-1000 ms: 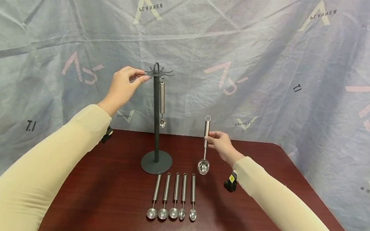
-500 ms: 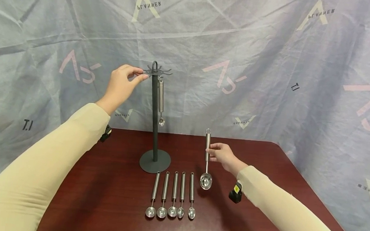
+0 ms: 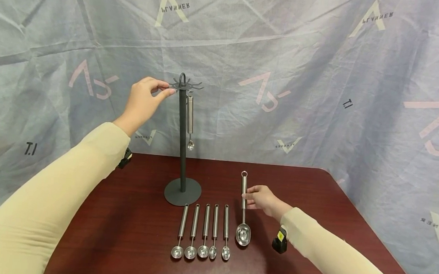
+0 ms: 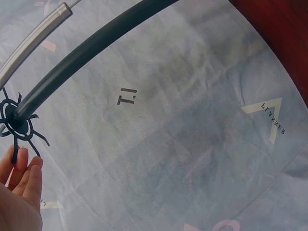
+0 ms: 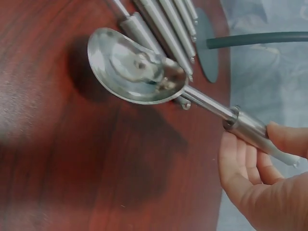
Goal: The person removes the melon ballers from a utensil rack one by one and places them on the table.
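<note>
My left hand (image 3: pixel 143 101) pinches a hook arm at the top of a dark grey utensil stand (image 3: pixel 182 143); the left wrist view has the fingertips around the hook prongs (image 4: pixel 15 150). From another hook hangs a small steel scoop (image 3: pixel 190 114), bowl down. My right hand (image 3: pixel 264 199) holds a larger steel scoop (image 3: pixel 243 234) by its tubular handle, between thumb and fingers. Its ringed end points up and its oval bowl hangs low, right of the other utensils. In the right wrist view the bowl (image 5: pixel 130 72) overlaps their handles, with its shadow on the table.
Several steel scoops (image 3: pixel 206 222) lie side by side in front of the stand's round base (image 3: pixel 191 192), bowls toward me. The dark red table (image 3: pixel 131 215) ends at a grey printed cloth (image 3: pixel 302 75) behind it.
My right hand has lowered the large scoop toward the table, to the right of the row. My left hand has kept its pinch on the stand's top.
</note>
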The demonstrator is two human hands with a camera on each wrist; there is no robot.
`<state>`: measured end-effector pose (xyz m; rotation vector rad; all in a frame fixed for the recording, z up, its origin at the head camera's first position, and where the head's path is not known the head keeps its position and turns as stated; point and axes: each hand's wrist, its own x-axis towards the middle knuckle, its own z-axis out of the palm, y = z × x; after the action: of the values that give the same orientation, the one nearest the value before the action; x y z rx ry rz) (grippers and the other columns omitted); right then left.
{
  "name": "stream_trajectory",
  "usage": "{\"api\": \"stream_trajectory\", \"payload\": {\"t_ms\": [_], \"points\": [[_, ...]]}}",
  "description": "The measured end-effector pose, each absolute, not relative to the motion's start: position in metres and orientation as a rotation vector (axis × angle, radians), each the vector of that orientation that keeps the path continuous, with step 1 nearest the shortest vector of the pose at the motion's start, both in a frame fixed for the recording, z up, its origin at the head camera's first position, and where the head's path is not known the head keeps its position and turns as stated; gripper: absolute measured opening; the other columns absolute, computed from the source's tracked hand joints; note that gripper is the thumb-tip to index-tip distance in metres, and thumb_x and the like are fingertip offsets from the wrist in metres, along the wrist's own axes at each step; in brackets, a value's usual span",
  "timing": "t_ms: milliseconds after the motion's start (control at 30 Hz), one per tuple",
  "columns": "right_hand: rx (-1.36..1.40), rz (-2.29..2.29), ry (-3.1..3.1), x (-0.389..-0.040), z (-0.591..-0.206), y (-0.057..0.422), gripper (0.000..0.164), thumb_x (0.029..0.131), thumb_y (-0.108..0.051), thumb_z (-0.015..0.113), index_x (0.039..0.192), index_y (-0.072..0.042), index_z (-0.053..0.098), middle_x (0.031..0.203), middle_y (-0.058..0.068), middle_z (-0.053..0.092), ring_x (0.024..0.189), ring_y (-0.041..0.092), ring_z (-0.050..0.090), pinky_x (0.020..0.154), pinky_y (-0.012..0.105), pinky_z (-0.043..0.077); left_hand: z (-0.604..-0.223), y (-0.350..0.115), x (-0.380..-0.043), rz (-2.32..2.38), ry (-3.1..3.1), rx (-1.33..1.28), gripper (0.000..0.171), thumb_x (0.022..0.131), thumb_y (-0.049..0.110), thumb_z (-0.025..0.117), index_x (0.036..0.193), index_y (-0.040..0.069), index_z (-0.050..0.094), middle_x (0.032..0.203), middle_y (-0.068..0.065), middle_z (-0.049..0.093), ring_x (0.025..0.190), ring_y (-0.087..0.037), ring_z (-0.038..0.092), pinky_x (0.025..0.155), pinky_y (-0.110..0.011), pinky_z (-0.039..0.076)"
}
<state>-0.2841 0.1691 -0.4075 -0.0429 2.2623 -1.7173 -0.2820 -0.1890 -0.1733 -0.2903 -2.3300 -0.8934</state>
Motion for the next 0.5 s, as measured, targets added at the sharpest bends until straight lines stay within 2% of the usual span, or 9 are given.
{"api": "stream_trajectory", "payload": {"t_ms": [300,500], "points": [[-0.025,-1.659,2.197,-0.280,-0.428,0.170,0.032,0.094,-0.001,0.059,0.118,0.015,0.046,0.093,0.012,0.057,0.068,0.013,0.057,0.081,0.043,0.060,-0.175,-0.189,-0.284,-0.888,-2.314,-0.286,0.047,0.092,0.045,0.062,0.120,0.009,0.068,0.124,-0.010,0.061,0.121,-0.028,0.054,0.105,-0.039,0.044],[0.007,-1.623,2.214,-0.282,-0.438,0.169,0.029,0.091,0.000,0.061,0.113,0.016,0.053,0.085,0.011,0.058,0.064,0.013,0.056,0.076,0.042,0.061,-0.175,-0.189,-0.283,-0.890,-2.324,-0.283,0.048,0.092,0.047,0.061,0.121,0.009,0.067,0.125,-0.010,0.060,0.123,-0.029,0.053,0.106,-0.040,0.043]]}}
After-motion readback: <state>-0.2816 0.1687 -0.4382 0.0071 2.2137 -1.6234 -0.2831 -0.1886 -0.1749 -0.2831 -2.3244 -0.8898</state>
